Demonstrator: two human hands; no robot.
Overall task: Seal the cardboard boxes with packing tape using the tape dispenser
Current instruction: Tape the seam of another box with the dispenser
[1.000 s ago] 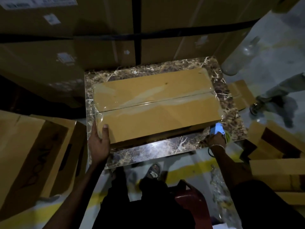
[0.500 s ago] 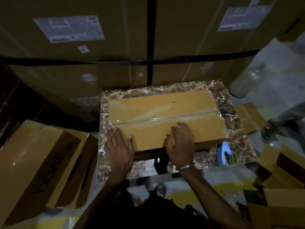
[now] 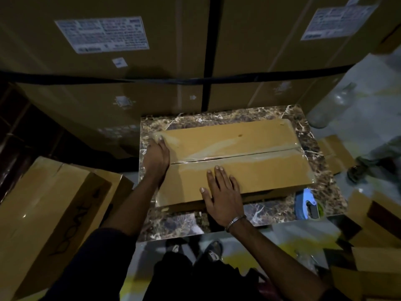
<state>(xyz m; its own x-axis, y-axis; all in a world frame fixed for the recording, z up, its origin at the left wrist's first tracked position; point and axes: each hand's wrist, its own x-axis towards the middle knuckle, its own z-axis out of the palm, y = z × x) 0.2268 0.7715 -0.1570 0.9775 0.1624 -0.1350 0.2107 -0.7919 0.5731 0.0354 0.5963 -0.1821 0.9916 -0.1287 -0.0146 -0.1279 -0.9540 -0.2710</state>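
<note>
Hands [image 3: 221,192] flat on taped cardboard box [image 3: 249,170].

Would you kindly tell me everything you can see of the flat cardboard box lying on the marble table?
The cardboard box is flat, long and plain brown, lying closed on the marble table. Its two top flaps meet in a lengthwise seam covered by glossy clear tape, which also wraps over both ends. The left hand rests at its left end, fingers straight along the edge; the right hand lies flat on the near flap. The blue tape dispenser stands apart, off its near right corner.
</note>
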